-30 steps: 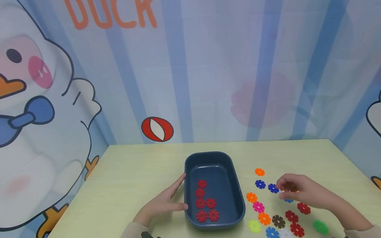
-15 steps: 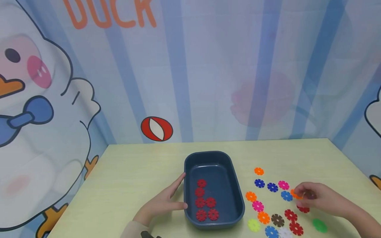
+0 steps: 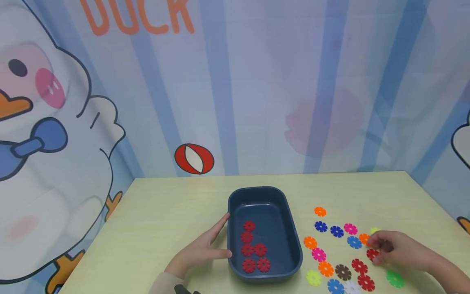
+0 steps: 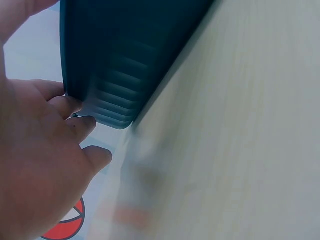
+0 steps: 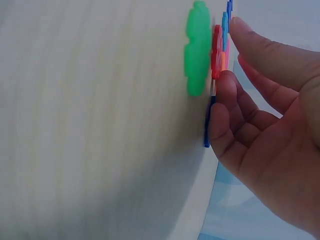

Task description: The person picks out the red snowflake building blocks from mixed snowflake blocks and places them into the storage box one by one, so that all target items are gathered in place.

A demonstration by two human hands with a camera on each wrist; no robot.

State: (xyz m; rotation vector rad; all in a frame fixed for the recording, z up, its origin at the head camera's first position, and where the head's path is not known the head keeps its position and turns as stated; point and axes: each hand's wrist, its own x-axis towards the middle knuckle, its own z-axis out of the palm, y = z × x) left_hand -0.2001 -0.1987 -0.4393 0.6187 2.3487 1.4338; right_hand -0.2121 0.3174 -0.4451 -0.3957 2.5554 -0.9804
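My left hand (image 3: 202,249) rests against the left side of a dark blue tray (image 3: 295,245), thumb and index finger extended and touching its wall. The left wrist view shows its fingertips on the outside of the tray (image 4: 107,75). Several red snowflake discs (image 3: 260,249) lie inside the tray. Over on the right, my right hand (image 3: 405,251) is low over the table beside a red snowflake disc (image 3: 372,255), which its fingers partly cover. In the right wrist view, the right hand's (image 5: 265,105) thumb and fingers are apart, with the red disc (image 5: 216,52) beyond them.
Right of the tray lie scattered snowflake discs: orange (image 3: 310,242), pink (image 3: 318,254), blue (image 3: 354,242), brown (image 3: 343,272), green (image 3: 395,279) and others. A light table (image 3: 176,204) carries everything. Behind its far edge hangs a printed curtain (image 3: 253,102).
My right hand has moved right and toward me, from above the blue discs to the red disc, uncovering pink, blue and orange discs. My left hand and the tray have stayed put.
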